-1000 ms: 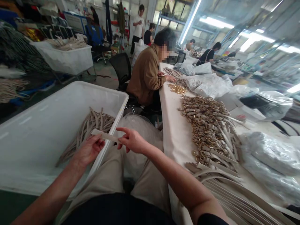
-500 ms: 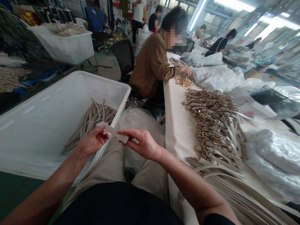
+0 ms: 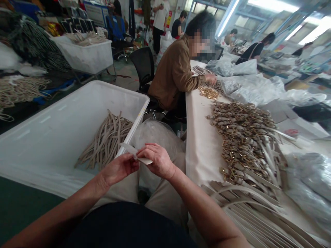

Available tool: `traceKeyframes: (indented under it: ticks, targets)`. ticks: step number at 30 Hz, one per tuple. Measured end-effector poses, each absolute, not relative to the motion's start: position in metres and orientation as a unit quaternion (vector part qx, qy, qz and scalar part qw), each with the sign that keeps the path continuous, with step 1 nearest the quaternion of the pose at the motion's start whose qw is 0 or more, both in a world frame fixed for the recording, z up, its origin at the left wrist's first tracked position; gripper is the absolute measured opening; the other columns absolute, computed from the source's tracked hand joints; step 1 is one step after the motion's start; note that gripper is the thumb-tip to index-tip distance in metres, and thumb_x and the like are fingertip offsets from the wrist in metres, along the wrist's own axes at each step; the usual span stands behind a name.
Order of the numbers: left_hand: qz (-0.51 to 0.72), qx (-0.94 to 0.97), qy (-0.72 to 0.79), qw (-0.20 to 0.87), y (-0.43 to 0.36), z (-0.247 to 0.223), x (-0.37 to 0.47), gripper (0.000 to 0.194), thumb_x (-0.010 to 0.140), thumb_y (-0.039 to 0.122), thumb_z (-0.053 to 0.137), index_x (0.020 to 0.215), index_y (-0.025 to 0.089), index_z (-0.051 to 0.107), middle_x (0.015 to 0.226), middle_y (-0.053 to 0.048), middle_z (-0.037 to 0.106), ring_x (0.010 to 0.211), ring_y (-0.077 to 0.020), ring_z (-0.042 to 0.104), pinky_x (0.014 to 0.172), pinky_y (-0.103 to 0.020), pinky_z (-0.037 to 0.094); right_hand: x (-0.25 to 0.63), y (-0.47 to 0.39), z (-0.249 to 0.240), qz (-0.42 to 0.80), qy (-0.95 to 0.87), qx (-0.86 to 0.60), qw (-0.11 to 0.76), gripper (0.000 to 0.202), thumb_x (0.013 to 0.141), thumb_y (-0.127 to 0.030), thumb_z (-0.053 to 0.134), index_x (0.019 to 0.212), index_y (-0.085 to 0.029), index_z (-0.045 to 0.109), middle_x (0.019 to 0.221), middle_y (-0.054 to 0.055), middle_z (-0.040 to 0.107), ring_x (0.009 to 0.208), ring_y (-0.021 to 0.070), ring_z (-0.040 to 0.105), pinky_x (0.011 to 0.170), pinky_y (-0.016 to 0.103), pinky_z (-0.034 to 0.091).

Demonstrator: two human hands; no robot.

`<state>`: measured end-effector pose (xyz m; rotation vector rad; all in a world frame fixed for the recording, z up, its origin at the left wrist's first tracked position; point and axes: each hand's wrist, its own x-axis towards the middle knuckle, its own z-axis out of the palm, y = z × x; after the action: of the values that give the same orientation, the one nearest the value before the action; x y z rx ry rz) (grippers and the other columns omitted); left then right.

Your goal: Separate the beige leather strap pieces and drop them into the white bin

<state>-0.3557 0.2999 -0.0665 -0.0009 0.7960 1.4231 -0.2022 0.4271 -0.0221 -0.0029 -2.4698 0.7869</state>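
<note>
Left grip (image 3: 118, 170) moved along strip (image 3: 128, 148); bin (image 3: 49, 148) holds straps (image 3: 103, 141).

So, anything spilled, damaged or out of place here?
Nothing stands out: loose strips lie inside the near bin; metal-fitted straps sit heaped on the table; the left hand and right hand hold a pale strip.

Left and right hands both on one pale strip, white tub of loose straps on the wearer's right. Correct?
Not the side: the head view shows the white tub of loose straps on the wearer's left. Left hand and right hand are both on one pale strip.
</note>
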Motion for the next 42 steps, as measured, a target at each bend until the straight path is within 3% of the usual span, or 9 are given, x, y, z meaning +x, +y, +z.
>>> traceKeyframes:
  ticks: [5, 10, 13, 18, 24, 29, 32, 35, 42]
  targets:
    - [0.648, -0.179, 0.44, 0.596, 0.316, -0.076, -0.399, 0.024, 0.1, 0.023, 0.05, 0.1, 0.006, 0.067, 0.08, -0.012, 0.071, 0.063, -0.0192, 0.069, 0.059, -0.029, 0.061, -0.189, 0.41, 0.017, 0.499, -0.851, -0.014, 0.162, 0.01, 0.095, -0.029, 0.066, 0.094, -0.019, 0.067, 0.092, 0.003, 0.074, 0.084, 0.0137, 0.069, 0.08, 0.024, 0.051]
    - [0.731, -0.224, 0.496, 0.413, 0.334, -0.083, -0.477, 0.036, 0.107, 0.022, 0.025, 0.111, 0.011, 0.059, 0.06, 0.0, 0.061, 0.045, -0.0114, 0.059, 0.046, -0.017, 0.053, -0.18, 0.394, 0.035, 0.681, -0.725, 0.097, -0.017, 0.027, 0.089, -0.041, 0.073, 0.09, -0.014, 0.069, 0.083, 0.001, 0.068, 0.076, 0.0107, 0.064, 0.075, 0.02, 0.05]
    - [0.777, -0.174, 0.492, 0.353, 0.341, -0.077, -0.487, 0.03, 0.105, 0.015, 0.031, 0.111, 0.017, 0.061, 0.063, 0.002, 0.062, 0.045, -0.0075, 0.056, 0.046, -0.012, 0.049, -0.184, 0.396, 0.024, 0.751, -0.647, 0.098, -0.081, 0.039, 0.079, -0.051, 0.079, 0.086, -0.013, 0.068, 0.078, 0.0, 0.065, 0.072, 0.0108, 0.062, 0.072, 0.021, 0.051]
    - [0.734, 0.034, 0.484, 0.476, 0.345, -0.072, -0.424, 0.022, 0.092, 0.013, 0.058, 0.11, 0.013, 0.07, 0.074, -0.005, 0.07, 0.053, -0.0119, 0.06, 0.048, -0.019, 0.05, -0.195, 0.422, 0.002, 0.799, -0.597, -0.036, 0.066, 0.044, 0.076, -0.056, 0.079, 0.09, -0.015, 0.071, 0.085, 0.001, 0.069, 0.078, 0.0133, 0.063, 0.077, 0.026, 0.052]
    - [0.61, 0.217, 0.46, 0.608, 0.336, -0.068, -0.358, 0.041, 0.071, 0.036, 0.087, 0.105, 0.014, 0.076, 0.073, -0.006, 0.071, 0.058, -0.0146, 0.06, 0.055, -0.023, 0.049, -0.199, 0.453, -0.014, 0.771, -0.515, -0.225, 0.3, 0.051, 0.065, -0.056, 0.085, 0.1, -0.021, 0.074, 0.095, 0.001, 0.073, 0.095, 0.0196, 0.066, 0.096, 0.035, 0.049]
    - [0.533, 0.252, 0.504, 0.631, 0.333, -0.064, -0.341, 0.034, 0.073, 0.04, 0.085, 0.097, 0.016, 0.078, 0.068, -0.005, 0.069, 0.062, -0.0184, 0.063, 0.059, -0.025, 0.051, -0.198, 0.457, -0.015, 0.751, -0.522, -0.228, 0.334, 0.046, 0.065, -0.058, 0.083, 0.085, -0.017, 0.076, 0.106, 0.007, 0.074, 0.099, 0.022, 0.064, 0.087, 0.033, 0.051]
    - [0.534, 0.25, 0.519, 0.618, 0.335, -0.066, -0.336, 0.045, 0.077, 0.051, 0.079, 0.11, 0.022, 0.076, 0.091, -0.01, 0.075, 0.088, -0.0294, 0.071, 0.076, -0.035, 0.058, -0.201, 0.454, -0.021, 0.747, -0.509, -0.267, 0.334, 0.052, 0.063, -0.062, 0.081, 0.089, -0.017, 0.079, 0.077, 0.003, 0.072, 0.067, 0.0155, 0.06, 0.06, 0.027, 0.049]
    - [0.547, 0.3, 0.548, 0.558, 0.347, -0.073, -0.336, 0.053, 0.073, 0.064, 0.075, 0.116, 0.033, 0.074, 0.107, -0.008, 0.075, 0.11, -0.0346, 0.067, 0.097, -0.043, 0.054, -0.211, 0.455, -0.033, 0.758, -0.497, -0.312, 0.284, 0.053, 0.054, -0.069, 0.081, 0.085, -0.025, 0.08, 0.048, -0.005, 0.055, 0.038, 0.0098, 0.041, 0.037, 0.024, 0.034]
    - [0.484, 0.395, 0.611, 0.486, 0.368, -0.099, -0.342, 0.034, 0.071, 0.073, 0.066, 0.096, 0.052, 0.077, 0.097, -0.004, 0.076, 0.114, -0.0389, 0.066, 0.099, -0.048, 0.051, -0.226, 0.466, -0.06, 0.738, -0.517, -0.367, 0.232, 0.039, 0.042, -0.071, 0.072, 0.062, -0.038, 0.078, 0.04, -0.006, 0.055, 0.029, 0.0145, 0.043, 0.029, 0.026, 0.033]
